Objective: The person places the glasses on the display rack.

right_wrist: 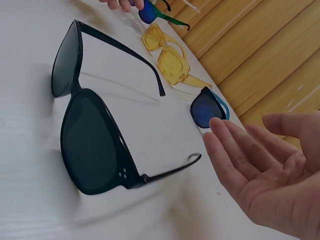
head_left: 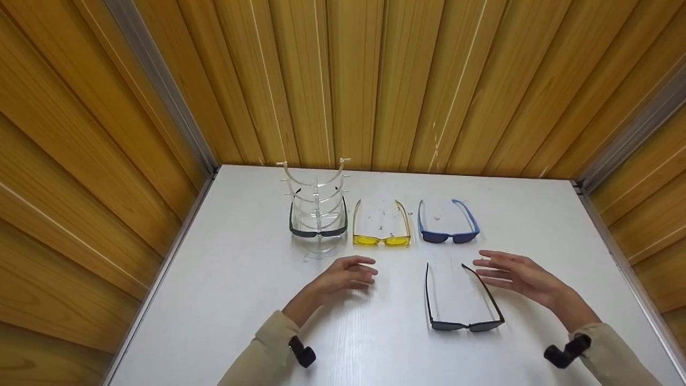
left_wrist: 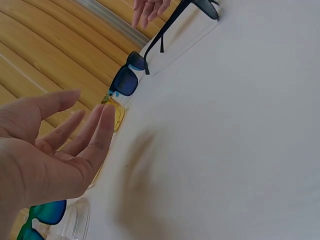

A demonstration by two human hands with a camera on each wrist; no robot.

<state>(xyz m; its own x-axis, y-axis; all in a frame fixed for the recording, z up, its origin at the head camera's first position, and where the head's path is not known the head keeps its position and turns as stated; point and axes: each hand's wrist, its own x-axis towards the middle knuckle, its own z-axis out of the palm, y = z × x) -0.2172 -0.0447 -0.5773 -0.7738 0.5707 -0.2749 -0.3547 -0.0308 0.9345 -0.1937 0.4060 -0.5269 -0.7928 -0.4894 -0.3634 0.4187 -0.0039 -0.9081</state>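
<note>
Black sunglasses stand on the table with their temples spread toward the back. Beside their right temple hovers my right hand, fingers loosely extended and holding nothing. My left hand is over the table in front of the stand, its fingers relaxed around nothing. Farther back are yellow glasses and blue-framed sunglasses, both with temples unfolded. A clear tiered display stand carries dark-framed sunglasses low down; their frame looks green in the right wrist view.
The white table meets wood-patterned panels at the back and both sides. Metal corner posts join the panels. Small specks lie near the yellow glasses. A black wrist device sits on each sleeve.
</note>
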